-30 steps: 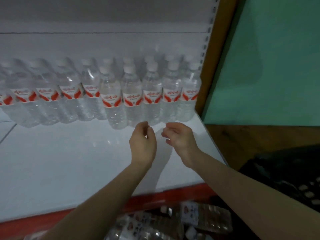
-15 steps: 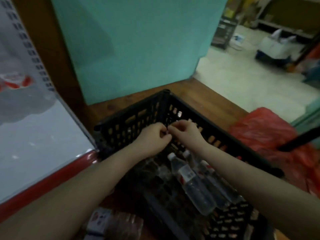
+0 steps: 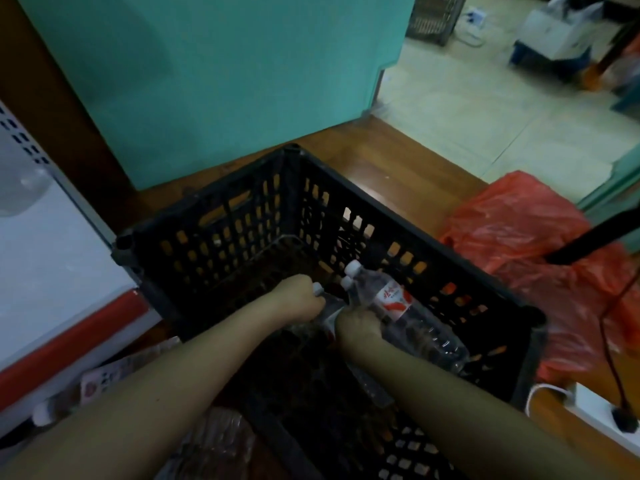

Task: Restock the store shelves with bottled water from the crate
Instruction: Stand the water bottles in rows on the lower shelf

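3 water bottles lie in the right half of the black crate (image 3: 221,216), caps pointing toward its far wall. The left bottle (image 3: 317,289) shows little more than its white cap, because the left hand (image 3: 300,299) is curled round its neck and grips it. The middle bottle (image 3: 347,285) runs from its cap straight under the right hand (image 3: 358,328), whose fingers are curled down over its body in a grip (the fingertips themselves are hidden). The labelled bottle (image 3: 408,315), with a red and white band, lies just beside that hand along the crate's right wall, tilted cap-up.

The crate stands on a wooden floor (image 3: 381,161). To its left is the white shelf (image 3: 52,271) with a red front edge; below that edge lie blurred plastic-wrapped packs (image 3: 214,441). A red plastic bag (image 3: 519,237) sits to the crate's right, a white power strip (image 3: 595,412) nearer the camera, and a teal wall (image 3: 225,81) rises behind.
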The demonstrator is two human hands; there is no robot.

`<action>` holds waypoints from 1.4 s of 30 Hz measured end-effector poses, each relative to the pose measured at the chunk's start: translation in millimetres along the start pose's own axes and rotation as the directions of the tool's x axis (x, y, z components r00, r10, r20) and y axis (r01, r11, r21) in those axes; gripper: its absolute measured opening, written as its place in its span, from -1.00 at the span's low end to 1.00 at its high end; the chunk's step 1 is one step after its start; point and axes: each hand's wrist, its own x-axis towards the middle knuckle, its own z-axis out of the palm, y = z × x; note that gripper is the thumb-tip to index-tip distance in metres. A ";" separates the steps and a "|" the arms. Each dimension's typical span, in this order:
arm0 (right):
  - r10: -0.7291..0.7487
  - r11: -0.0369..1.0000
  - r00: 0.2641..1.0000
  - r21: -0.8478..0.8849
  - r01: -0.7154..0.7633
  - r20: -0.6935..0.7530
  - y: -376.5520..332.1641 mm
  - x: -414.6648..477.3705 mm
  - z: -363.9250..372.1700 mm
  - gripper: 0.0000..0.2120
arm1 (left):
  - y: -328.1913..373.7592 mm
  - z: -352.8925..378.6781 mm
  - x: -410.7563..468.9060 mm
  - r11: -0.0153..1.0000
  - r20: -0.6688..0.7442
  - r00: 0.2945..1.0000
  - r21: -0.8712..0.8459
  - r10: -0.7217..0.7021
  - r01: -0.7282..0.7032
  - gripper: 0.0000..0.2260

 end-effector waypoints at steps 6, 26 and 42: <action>0.036 0.951 0.997 0.306 -0.054 0.065 4.3 11.1 0.8 -0.83 | -6.7 -0.6 -3.4 0.993 -0.031 0.998 -0.110 -0.049 0.045 -0.77; -0.265 -0.128 0.893 0.931 0.341 -0.363 -21.4 -35.0 -148.8 -0.65 | -52.4 -74.3 -72.3 0.647 -0.154 0.975 -0.730 0.159 -0.221 -0.44; -0.288 -0.177 0.803 0.853 0.492 -0.523 -189.4 -84.3 -207.9 -0.68 | -131.9 -124.3 -173.8 0.776 -0.777 0.622 -0.448 -0.093 -0.444 -0.47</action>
